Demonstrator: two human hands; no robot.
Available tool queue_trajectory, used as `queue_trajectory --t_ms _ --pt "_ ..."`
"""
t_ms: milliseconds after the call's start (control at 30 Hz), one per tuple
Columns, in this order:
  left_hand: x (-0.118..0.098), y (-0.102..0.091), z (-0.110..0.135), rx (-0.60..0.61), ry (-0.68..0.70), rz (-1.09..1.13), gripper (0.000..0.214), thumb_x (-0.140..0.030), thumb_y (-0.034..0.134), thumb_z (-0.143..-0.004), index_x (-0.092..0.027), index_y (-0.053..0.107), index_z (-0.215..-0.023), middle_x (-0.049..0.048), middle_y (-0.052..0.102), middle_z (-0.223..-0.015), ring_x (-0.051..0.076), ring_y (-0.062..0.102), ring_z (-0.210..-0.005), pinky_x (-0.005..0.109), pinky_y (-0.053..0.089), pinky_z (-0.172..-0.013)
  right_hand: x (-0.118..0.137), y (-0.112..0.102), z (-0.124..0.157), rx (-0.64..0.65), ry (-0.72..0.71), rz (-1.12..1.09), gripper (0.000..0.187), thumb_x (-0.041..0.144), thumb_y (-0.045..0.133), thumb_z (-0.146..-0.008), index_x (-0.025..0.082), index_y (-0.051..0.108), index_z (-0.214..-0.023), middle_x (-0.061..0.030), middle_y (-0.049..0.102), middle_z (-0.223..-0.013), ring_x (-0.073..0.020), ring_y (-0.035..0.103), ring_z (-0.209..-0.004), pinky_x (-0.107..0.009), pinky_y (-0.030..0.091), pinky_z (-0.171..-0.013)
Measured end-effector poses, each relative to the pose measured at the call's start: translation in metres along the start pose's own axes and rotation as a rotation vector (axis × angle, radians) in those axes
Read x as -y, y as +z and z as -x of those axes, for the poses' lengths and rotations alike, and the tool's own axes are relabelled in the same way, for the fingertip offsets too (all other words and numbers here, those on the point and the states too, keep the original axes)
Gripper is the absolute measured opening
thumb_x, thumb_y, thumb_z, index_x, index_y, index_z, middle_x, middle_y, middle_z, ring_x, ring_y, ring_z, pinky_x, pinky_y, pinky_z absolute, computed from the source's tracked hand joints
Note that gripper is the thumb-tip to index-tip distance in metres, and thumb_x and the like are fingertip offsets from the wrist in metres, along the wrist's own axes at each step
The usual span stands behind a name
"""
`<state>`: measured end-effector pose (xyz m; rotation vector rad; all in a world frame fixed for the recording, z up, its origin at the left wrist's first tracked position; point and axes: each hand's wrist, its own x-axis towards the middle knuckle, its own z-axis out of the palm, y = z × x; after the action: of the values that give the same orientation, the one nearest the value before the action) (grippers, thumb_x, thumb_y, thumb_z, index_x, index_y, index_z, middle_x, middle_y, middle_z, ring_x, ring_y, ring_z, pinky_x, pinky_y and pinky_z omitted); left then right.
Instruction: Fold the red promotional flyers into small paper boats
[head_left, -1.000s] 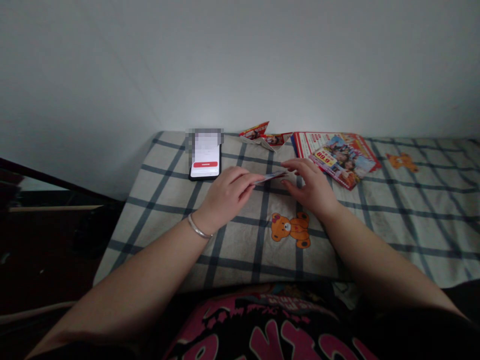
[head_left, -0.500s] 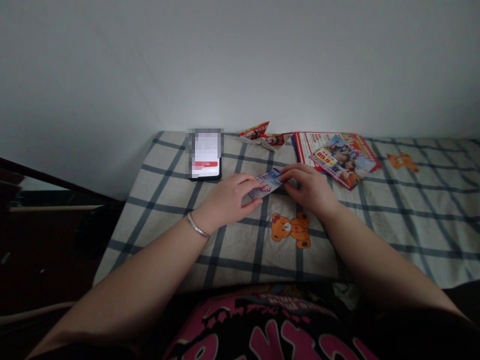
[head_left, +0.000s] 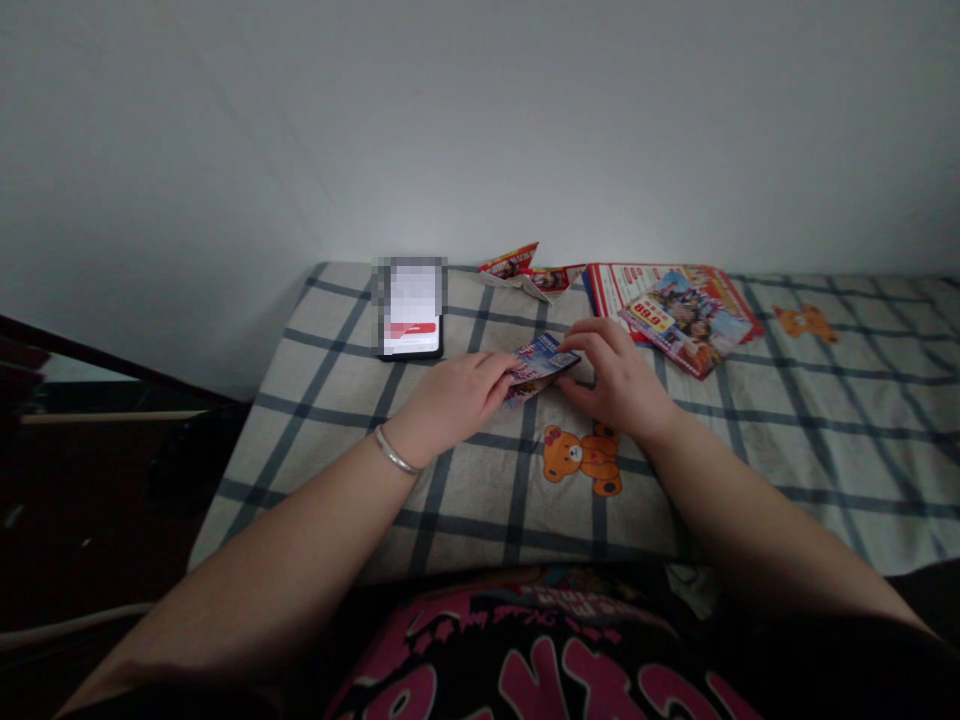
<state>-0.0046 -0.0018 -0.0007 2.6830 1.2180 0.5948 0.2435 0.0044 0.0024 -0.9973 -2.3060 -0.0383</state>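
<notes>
A small folded printed paper (head_left: pixel 541 362), blue and red, is held between both hands just above a checked cloth (head_left: pixel 465 470). My left hand (head_left: pixel 454 402), with a silver bangle at the wrist, pinches its left end with curled fingers. My right hand (head_left: pixel 616 378) grips the right end, fingers bent over the paper's edge. An orange teddy bear print (head_left: pixel 585 458) lies on the cloth directly below the hands.
A lit phone (head_left: pixel 411 310) lies on the cloth near the wall, left of the hands. A folded paper piece (head_left: pixel 529 270) and a stack of colourful flyers (head_left: pixel 671 310) sit at the back right. The cloth's left edge drops off into a dark area.
The paper went from edge-on to showing its printed face, then was folded smaller. Both hands drew closer together around it.
</notes>
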Motion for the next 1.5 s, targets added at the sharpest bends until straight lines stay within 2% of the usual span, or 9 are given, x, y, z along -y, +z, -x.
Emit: queue_trajectory --t_ms 133,400,600,900,1067,1167,1267,1333,1500 --pt "-0.002 0.0 -0.001 0.009 -0.055 -0.078 0.021 -0.024 0.041 -0.101 -0.015 0.06 -0.098 0.0069 0.07 -0.092 0.018 0.067 -0.081 0.031 0.052 -0.071 0.005 -0.006 -0.002 0.074 -0.116 0.059 0.011 0.03 0.065 -0.091 0.02 0.066 -0.087 -0.0069 0.068 -0.089 -0.0212 0.061 -0.083 -0.034 0.05 -0.073" --pt "-0.002 0.0 -0.003 -0.044 -0.158 -0.029 0.018 -0.021 0.041 -0.1 -0.016 0.057 -0.099 0.0073 0.07 -0.093 0.019 0.067 -0.084 0.031 0.051 -0.074 0.013 -0.002 0.001 0.158 -0.278 0.005 0.02 0.03 0.055 -0.099 0.022 0.073 -0.098 -0.0017 0.076 -0.094 -0.0157 0.068 -0.083 -0.029 0.05 -0.072" --pt "-0.001 -0.001 -0.004 -0.052 -0.248 -0.006 0.017 -0.024 0.042 -0.1 -0.017 0.057 -0.098 0.0049 0.069 -0.087 0.019 0.067 -0.076 0.029 0.048 -0.066 0.021 0.005 -0.004 0.355 -0.263 0.133 0.026 0.021 0.051 -0.1 0.02 0.069 -0.118 -0.0055 0.072 -0.121 -0.0206 0.066 -0.102 -0.031 0.05 -0.072" --pt "-0.004 0.0 -0.004 -0.029 -0.177 -0.055 0.013 -0.021 0.047 -0.098 -0.016 0.059 -0.1 0.006 0.07 -0.091 0.021 0.068 -0.08 0.031 0.05 -0.07 0.033 0.009 -0.013 0.429 -0.188 0.21 0.023 0.019 0.05 -0.099 0.017 0.073 -0.103 -0.0062 0.074 -0.101 -0.0205 0.063 -0.089 -0.033 0.042 -0.068" --pt "-0.004 0.003 -0.004 -0.03 -0.13 -0.044 0.014 -0.022 0.052 -0.096 -0.014 0.059 -0.106 0.0091 0.071 -0.103 0.023 0.07 -0.09 0.035 0.055 -0.079 0.031 0.011 -0.01 0.382 -0.188 0.167 0.024 0.023 0.05 -0.1 0.017 0.072 -0.102 -0.0063 0.073 -0.1 -0.0199 0.062 -0.089 -0.032 0.041 -0.069" --pt "-0.002 0.005 -0.003 -0.093 -0.112 -0.019 0.032 -0.019 0.047 -0.098 -0.014 0.05 -0.129 0.0115 0.068 -0.121 0.023 0.068 -0.106 0.035 0.056 -0.088 0.031 0.012 -0.009 0.375 -0.185 0.174 0.024 0.022 0.049 -0.1 0.018 0.072 -0.104 -0.0064 0.073 -0.101 -0.0201 0.061 -0.09 -0.032 0.041 -0.067" --pt "0.001 0.007 -0.002 -0.115 -0.049 -0.052 0.057 -0.012 0.042 -0.099 -0.023 0.028 -0.153 0.0118 0.057 -0.141 0.023 0.064 -0.119 0.035 0.057 -0.09 0.031 0.012 -0.008 0.369 -0.194 0.193 0.024 0.022 0.048 -0.1 0.019 0.072 -0.102 -0.0057 0.073 -0.099 -0.0201 0.06 -0.09 -0.032 0.04 -0.065" --pt "0.002 0.006 -0.003 -0.092 -0.027 -0.104 0.064 -0.01 0.039 -0.099 -0.033 0.022 -0.157 0.0104 0.049 -0.149 0.024 0.063 -0.119 0.035 0.058 -0.086 0.031 0.013 -0.008 0.359 -0.206 0.207 0.024 0.022 0.048 -0.1 0.02 0.072 -0.101 -0.0056 0.073 -0.1 -0.0208 0.06 -0.094 -0.033 0.041 -0.067" --pt "-0.001 0.0 -0.005 -0.173 -0.043 -0.259 0.048 -0.014 0.046 -0.099 -0.034 0.051 -0.142 0.0077 0.038 -0.159 0.031 0.051 -0.133 0.048 0.047 -0.105 0.031 0.013 -0.009 0.359 -0.198 0.201 0.024 0.023 0.048 -0.1 0.021 0.072 -0.104 -0.0056 0.072 -0.102 -0.0209 0.061 -0.097 -0.033 0.043 -0.072"
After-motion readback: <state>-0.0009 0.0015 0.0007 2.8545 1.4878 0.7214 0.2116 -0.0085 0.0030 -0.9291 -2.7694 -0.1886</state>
